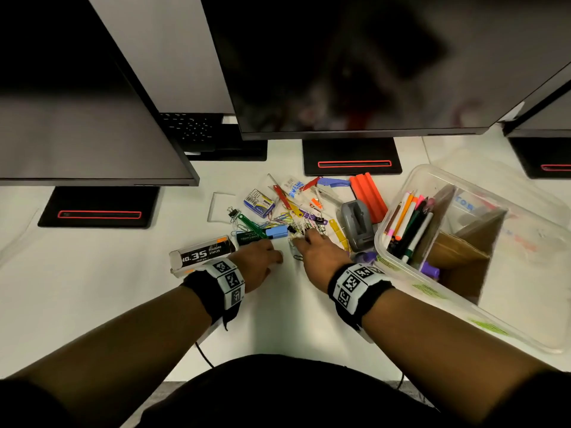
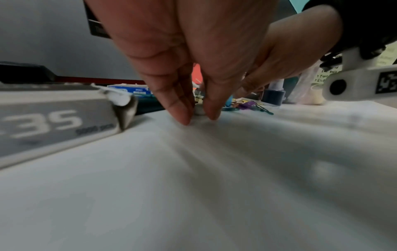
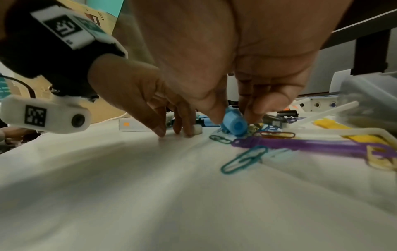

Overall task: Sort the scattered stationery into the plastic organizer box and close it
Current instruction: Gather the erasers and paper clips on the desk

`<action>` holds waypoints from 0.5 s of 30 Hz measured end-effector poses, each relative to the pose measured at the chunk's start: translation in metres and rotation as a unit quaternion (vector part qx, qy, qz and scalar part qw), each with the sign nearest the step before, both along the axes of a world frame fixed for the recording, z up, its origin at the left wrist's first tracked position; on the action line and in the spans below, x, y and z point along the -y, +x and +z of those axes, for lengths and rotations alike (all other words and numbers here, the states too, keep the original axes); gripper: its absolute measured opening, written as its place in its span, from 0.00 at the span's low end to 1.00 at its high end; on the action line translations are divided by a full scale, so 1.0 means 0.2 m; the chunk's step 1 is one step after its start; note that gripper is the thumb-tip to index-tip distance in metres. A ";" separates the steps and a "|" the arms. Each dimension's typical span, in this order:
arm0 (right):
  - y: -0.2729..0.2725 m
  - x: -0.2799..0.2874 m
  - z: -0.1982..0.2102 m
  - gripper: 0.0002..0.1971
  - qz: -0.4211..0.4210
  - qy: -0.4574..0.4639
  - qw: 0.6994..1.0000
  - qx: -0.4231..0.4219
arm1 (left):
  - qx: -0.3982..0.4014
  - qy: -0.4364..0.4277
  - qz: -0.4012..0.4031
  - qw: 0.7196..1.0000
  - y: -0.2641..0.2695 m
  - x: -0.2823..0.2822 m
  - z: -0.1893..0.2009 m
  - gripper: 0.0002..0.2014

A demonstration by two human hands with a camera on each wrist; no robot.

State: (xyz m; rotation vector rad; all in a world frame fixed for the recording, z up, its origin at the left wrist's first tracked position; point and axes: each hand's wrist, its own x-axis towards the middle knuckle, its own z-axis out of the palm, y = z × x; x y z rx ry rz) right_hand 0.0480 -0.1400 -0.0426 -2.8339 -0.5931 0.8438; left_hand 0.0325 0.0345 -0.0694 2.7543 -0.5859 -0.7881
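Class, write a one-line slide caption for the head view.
Both hands reach into scattered paper clips beside an open plastic organizer box holding pens.

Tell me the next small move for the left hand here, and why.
Probably close the left hand's fingertips on the small white cylindrical piece and lift it toward the clear plastic organizer box. The thumb and a finger already flank it on the white desk, and the box stands open beside the pile.

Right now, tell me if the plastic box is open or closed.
Open: the plastic box has no lid on, and pens stand exposed inside it.
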 end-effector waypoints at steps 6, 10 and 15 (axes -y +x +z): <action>-0.05 0.10 -0.08 0.20 -0.031 0.034 0.999 0.000 | 0.005 0.014 0.002 1.000 -0.01 -0.02 0.01 0.10; -0.09 0.14 0.00 0.19 -0.095 0.117 0.989 0.015 | -0.011 -0.009 0.022 1.000 0.02 0.06 0.07 0.09; -0.16 0.23 0.27 0.14 -0.159 0.212 0.958 0.114 | 0.064 -0.141 0.030 0.988 0.08 0.25 0.28 0.05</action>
